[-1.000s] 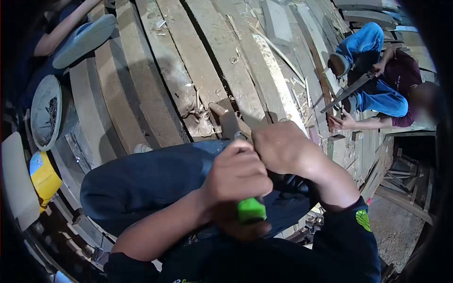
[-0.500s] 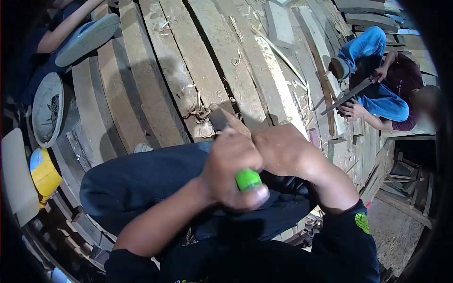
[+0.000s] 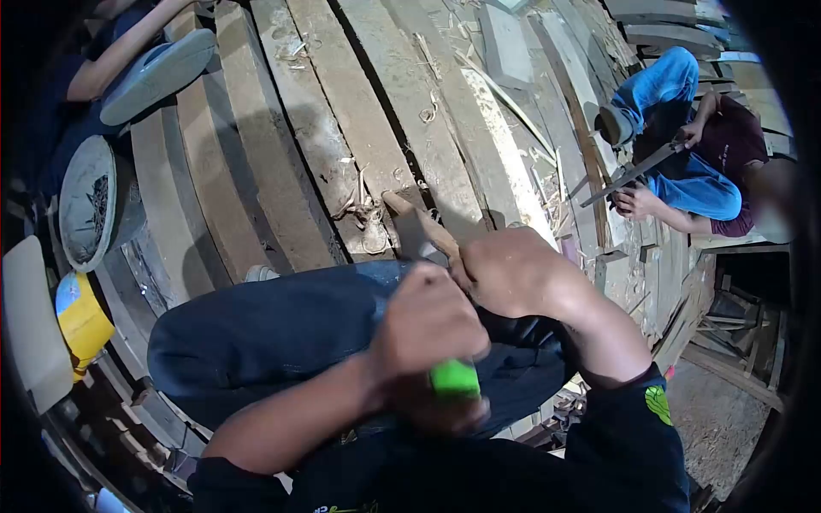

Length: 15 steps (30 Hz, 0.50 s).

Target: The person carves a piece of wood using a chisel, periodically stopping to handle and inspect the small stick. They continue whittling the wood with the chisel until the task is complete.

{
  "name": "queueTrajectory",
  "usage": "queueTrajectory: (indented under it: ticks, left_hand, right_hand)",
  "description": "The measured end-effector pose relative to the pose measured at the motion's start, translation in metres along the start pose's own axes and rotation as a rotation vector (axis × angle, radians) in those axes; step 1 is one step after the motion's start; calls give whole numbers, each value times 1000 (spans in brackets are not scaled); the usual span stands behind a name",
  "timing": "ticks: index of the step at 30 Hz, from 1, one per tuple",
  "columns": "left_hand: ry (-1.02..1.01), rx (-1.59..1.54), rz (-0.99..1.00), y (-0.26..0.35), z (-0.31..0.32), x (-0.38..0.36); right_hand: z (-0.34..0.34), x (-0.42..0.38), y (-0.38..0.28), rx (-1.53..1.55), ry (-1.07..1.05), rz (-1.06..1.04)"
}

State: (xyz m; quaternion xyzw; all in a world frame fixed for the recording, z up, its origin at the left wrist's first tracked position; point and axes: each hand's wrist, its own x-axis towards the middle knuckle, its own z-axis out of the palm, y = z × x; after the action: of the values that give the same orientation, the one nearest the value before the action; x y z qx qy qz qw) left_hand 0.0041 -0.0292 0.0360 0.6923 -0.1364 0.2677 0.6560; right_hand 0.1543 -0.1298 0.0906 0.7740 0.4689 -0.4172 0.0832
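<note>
My left hand (image 3: 432,329), blurred by motion, is closed around a tool with a bright green handle (image 3: 455,379). The rest of that tool is hidden or smeared, so its kind does not show. My right hand (image 3: 513,267) grips a brown piece of wood (image 3: 438,238) whose narrower end points away from me, over the planks. Both hands are above my lap, the left one just beside the near end of the wood. Curled wood shavings (image 3: 369,224) lie on the planks past the far end of the piece.
Wooden planks (image 3: 342,111) with gaps run across the floor. A round basin (image 3: 85,201) with dark bits inside and a yellow object (image 3: 84,321) are at left. One person's foot (image 3: 158,77) is upper left. Another person (image 3: 697,154) holds a long saw (image 3: 633,178) at right.
My left hand has drawn back towards my body with the green-handled tool, uncovering more of the wood. My right hand has hardly moved.
</note>
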Motion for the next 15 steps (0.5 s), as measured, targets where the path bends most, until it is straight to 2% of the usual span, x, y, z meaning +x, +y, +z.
queueTrajectory:
  ticks: [1, 3, 5, 7, 9, 11, 13, 14, 15]
  left_hand:
    - [17, 112, -10, -7, -2, -1]
    - [75, 79, -20, 7, 5, 3]
    - [53, -91, 19, 30, 8, 6]
    - [27, -75, 25, 8, 7, -2]
    - [92, 66, -88, -11, -1, -1]
    - [99, 68, -63, 6, 6, 2]
    - [53, -30, 72, 22, 10, 3]
    - [-4, -4, 70, 10, 5, 2]
    - [51, 66, -24, -9, 2, -2]
  right_hand:
    - [0, -1, -2, -7, -5, -4]
    - [-2, 0, -2, -14, -4, -23]
    - [0, 2, 0, -63, 0, -55]
    - [3, 1, -2, -27, 32, 33]
    - [-3, -1, -5, -14, -1, -28]
    - [0, 0, -1, -4, 34, -28]
    - [0, 3, 0, -31, -7, 20]
    - [-1, 2, 1, -31, 8, -16]
    - [-1, 0, 1, -32, 16, -55]
